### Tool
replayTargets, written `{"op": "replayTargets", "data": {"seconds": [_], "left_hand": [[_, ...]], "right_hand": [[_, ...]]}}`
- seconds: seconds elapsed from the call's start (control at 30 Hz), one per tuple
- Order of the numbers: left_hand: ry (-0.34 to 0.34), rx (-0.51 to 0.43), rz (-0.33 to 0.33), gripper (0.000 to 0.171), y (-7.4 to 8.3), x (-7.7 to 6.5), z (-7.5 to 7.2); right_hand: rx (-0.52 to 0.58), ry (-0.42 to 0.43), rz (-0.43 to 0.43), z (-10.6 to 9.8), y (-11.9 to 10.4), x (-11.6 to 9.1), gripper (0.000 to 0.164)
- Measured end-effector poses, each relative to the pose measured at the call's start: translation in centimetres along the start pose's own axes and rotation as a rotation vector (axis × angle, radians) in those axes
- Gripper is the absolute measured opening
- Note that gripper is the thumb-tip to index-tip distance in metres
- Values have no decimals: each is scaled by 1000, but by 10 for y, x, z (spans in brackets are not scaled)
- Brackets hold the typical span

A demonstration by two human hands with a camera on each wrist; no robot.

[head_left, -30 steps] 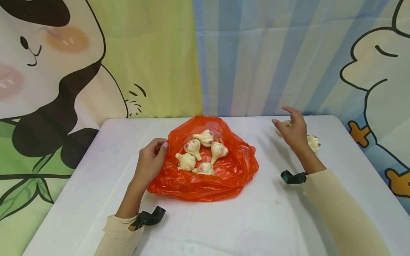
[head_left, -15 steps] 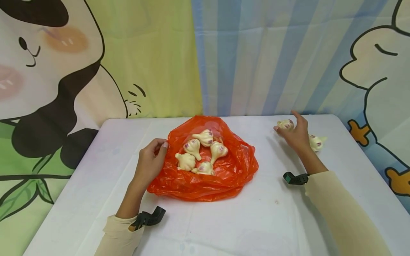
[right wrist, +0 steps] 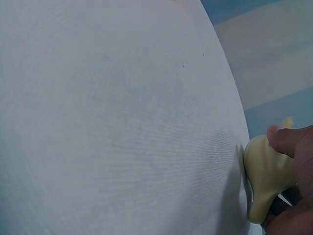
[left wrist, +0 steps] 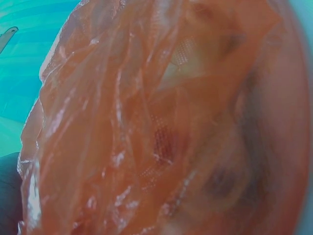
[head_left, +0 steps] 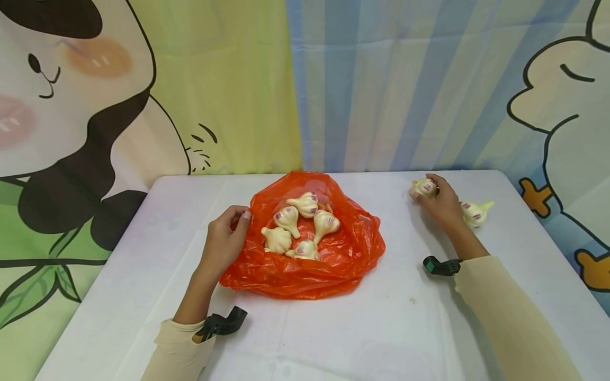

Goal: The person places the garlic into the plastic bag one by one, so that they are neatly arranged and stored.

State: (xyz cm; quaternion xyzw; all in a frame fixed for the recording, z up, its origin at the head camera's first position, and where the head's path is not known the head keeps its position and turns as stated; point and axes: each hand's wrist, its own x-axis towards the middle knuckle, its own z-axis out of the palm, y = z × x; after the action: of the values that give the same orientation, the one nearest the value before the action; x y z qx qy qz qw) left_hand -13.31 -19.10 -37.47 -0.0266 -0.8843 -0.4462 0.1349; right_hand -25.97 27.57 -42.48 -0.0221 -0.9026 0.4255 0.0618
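My left hand [head_left: 224,238] pinches the left rim of a red plastic bag [head_left: 305,280], which lies with its mouth spread. Inside it rest several garlic bulbs [head_left: 326,225], cream with purple streaks. Film from the bag [left wrist: 112,132] fills most of the left wrist view. At the back right, my right hand [head_left: 440,203] holds another garlic bulb [head_left: 423,187] between thumb and fingers. The right wrist view shows that pale bulb [right wrist: 266,169] low at the right, a digit across its upper part. One more garlic bulb [head_left: 475,214] lies just right of the hand.
A white-covered table [head_left: 362,338] carries everything. Behind its far edge hangs a printed curtain [head_left: 229,84] with cartoon animals and stripes. Each wrist wears a black camera mount [head_left: 442,266].
My right hand has lowered and its fingers have come together round the rear garlic bulb. The bulb beside it has come further into sight. My left hand and the bag look the same.
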Motion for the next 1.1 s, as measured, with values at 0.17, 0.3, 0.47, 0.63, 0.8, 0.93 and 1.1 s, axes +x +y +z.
{"op": "replayTargets", "data": {"seconds": [0.17, 0.3, 0.47, 0.63, 0.8, 0.93, 1.1], "left_hand": [[-1, 4, -3, 31, 0, 0, 1], [-4, 3, -9, 32, 0, 0, 1], [-5, 3, -6, 31, 1, 0, 1], [-3, 1, 1, 31, 0, -1, 0], [1, 5, 7, 31, -1, -1, 0], [2, 3, 13, 30, -1, 0, 0], [0, 1, 6, 30, 0, -1, 1]], "right_hand": [[-2, -9, 9, 1, 0, 1, 64], [17, -13, -9, 3, -2, 1, 63], [19, 8, -52, 6, -6, -1, 63], [54, 39, -66, 8, -17, -4, 64], [71, 32, -60, 11, -29, -4, 64], [101, 24, -72, 13, -40, -5, 64], [111, 8, -107, 19, -49, -3, 62]]}}
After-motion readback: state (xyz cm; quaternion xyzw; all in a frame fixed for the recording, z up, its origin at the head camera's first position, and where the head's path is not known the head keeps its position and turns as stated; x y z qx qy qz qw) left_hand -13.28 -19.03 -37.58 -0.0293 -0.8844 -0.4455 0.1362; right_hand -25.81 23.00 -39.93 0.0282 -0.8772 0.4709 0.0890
